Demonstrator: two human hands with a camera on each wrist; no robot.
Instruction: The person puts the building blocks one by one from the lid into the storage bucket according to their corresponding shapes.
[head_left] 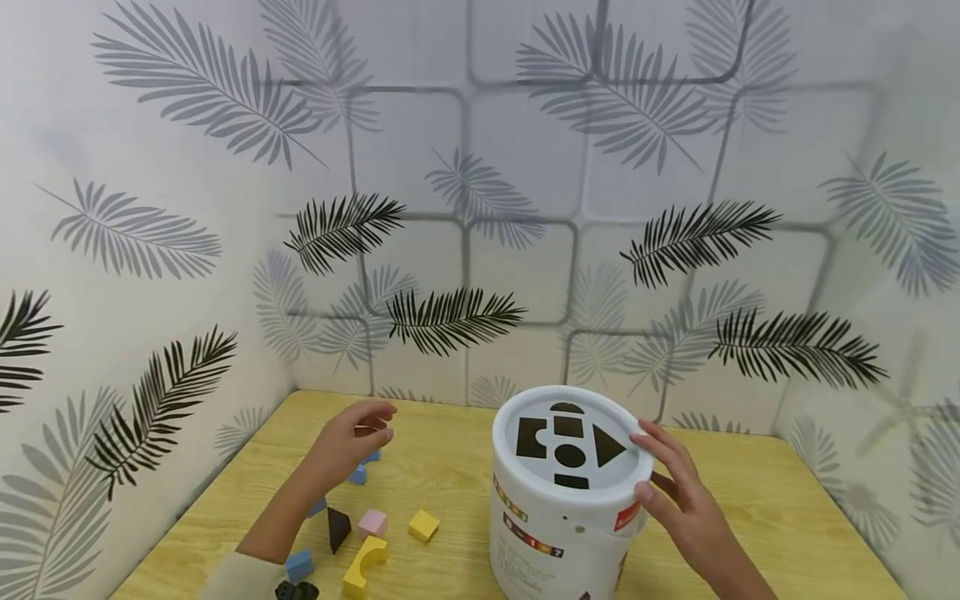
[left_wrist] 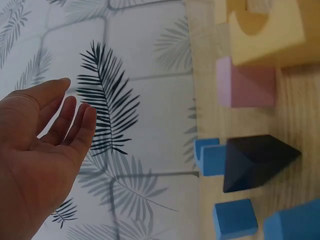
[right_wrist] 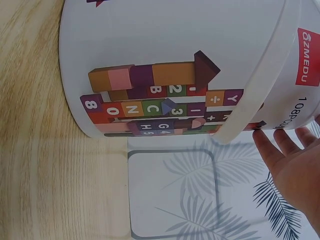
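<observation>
My right hand rests on the rim of a white bucket, its fingers on the lid edge and its thumb at the side. The bucket's lid has cut-out shapes, among them a triangle and a circle. In the right wrist view, that hand's fingertips touch the bucket wall. My left hand hovers above the left of the table with loosely bent fingers and holds nothing. Nearest below it lie blue blocks, partly hidden. A dark triangular block and a pink block show in the left wrist view.
On the wooden table lie a yellow block, a yellow arch block and another blue block. Leaf-patterned walls stand behind and at both sides. A black thing at the bottom edge is unclear.
</observation>
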